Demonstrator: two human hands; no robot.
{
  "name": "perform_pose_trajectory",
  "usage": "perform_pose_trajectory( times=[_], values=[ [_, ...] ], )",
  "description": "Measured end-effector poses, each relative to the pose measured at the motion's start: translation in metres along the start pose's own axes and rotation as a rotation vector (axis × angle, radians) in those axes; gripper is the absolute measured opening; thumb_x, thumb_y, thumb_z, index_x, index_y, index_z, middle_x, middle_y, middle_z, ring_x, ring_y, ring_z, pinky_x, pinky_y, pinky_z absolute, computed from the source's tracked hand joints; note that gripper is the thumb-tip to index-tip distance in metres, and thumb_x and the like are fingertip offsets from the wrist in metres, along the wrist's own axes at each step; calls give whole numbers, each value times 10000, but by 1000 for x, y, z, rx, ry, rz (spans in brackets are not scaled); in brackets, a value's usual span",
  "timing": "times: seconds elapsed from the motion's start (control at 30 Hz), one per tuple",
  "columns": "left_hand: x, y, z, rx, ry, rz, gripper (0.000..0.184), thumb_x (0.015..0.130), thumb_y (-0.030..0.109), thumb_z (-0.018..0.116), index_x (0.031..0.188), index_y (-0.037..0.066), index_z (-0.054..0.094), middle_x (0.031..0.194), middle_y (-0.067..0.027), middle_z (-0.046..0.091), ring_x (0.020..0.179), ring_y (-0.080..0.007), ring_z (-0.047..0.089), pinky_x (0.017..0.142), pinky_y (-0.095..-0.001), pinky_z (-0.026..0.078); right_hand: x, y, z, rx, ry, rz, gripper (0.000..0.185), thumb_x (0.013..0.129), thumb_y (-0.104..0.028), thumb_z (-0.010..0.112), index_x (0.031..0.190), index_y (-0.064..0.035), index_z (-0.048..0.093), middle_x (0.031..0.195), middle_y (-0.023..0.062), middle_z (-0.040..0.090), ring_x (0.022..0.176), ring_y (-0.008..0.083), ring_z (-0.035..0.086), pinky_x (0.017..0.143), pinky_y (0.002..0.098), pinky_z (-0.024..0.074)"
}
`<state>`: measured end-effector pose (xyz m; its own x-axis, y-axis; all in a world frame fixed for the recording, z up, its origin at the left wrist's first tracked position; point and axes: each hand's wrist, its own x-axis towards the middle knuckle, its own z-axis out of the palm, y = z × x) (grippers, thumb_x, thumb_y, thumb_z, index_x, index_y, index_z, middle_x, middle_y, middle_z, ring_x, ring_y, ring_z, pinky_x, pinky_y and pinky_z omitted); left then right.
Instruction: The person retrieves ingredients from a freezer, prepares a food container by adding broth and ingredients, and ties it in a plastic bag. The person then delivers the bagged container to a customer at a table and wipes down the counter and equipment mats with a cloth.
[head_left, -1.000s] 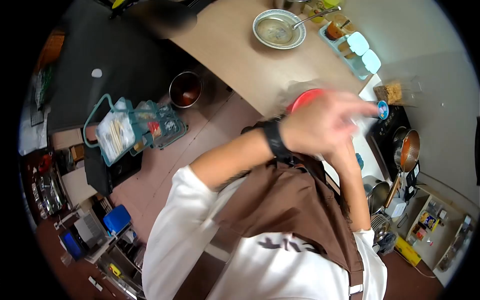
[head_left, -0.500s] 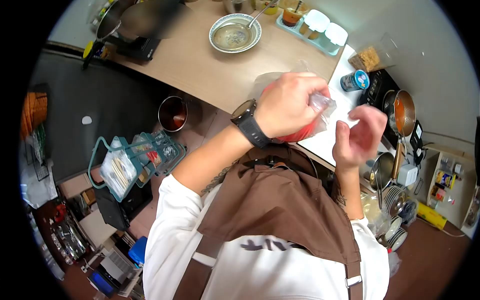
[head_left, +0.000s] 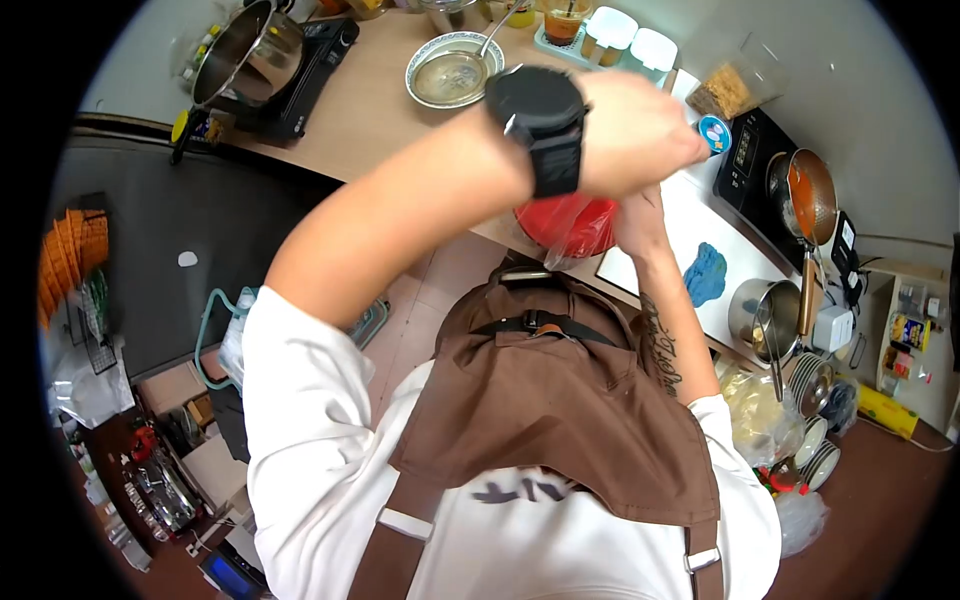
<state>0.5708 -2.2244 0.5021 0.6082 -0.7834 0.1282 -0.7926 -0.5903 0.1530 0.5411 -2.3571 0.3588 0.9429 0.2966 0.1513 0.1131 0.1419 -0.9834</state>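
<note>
My left hand, with a black watch on its wrist, is raised above the counter edge, its fingers curled closed. What it holds, if anything, is hidden. Just below it is my right hand, its fingers mostly hidden behind the left hand. Beside the right hand, at the counter edge, sits a red bowl with clear plastic over it. A blue-topped can stands beyond my left fingertips. A patterned bowl with a ladle lies further back.
A pot is by a portable stove at the upper left. White-lidded containers stand at the back. On the right are a cooktop, a pan with orange contents, a blue cloth and a small pot.
My left hand has risen and moved slightly right, away from the bunched plastic it gripped. My right hand has moved left, in beside the red bowl. The view has shifted too.
</note>
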Motion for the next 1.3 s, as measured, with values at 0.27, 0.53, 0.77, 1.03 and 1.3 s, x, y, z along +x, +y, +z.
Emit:
perform_pose_trajectory(
  times=[0.27,0.53,0.77,1.03,1.3],
  values=[
    [-36,-29,46,-310,448,-129,231,800,205,728,954,56,640,842,-90,645,851,-299,621,754,-392,509,22,-21,-34,145,-199,292,310,973,-213,441,739,-33,535,573,-23,387,520,89,340,498,260,258],
    [-85,15,72,-401,649,-182,205,747,106,733,931,47,665,967,-121,667,942,-319,636,873,-393,508,44,-54,-35,8,-515,380,228,927,-161,577,917,29,702,783,60,684,717,110,614,673,225,474],
    [-75,-38,124,-826,235,-327,243,859,177,580,982,-15,665,958,-147,676,873,-240,610,818,-349,478,23,-42,-32,-972,-470,-683,260,664,36,647,914,-30,670,877,120,596,769,307,610,692,354,526],
    [-55,-57,128,-1645,414,-655,268,968,252,618,960,2,714,848,-11,678,757,-65,585,691,-226,476,27,-22,-22,-1068,-144,-982,310,666,-40,712,975,-39,704,956,101,672,846,293,648,745,378,542],
    [-113,-96,182,-1270,611,-917,160,931,148,644,904,1,703,835,-40,693,777,-98,626,740,-232,498,-83,20,-27,-663,-86,-452,213,721,47,734,929,9,711,918,145,699,872,306,663,795,367,539]
  ],
)
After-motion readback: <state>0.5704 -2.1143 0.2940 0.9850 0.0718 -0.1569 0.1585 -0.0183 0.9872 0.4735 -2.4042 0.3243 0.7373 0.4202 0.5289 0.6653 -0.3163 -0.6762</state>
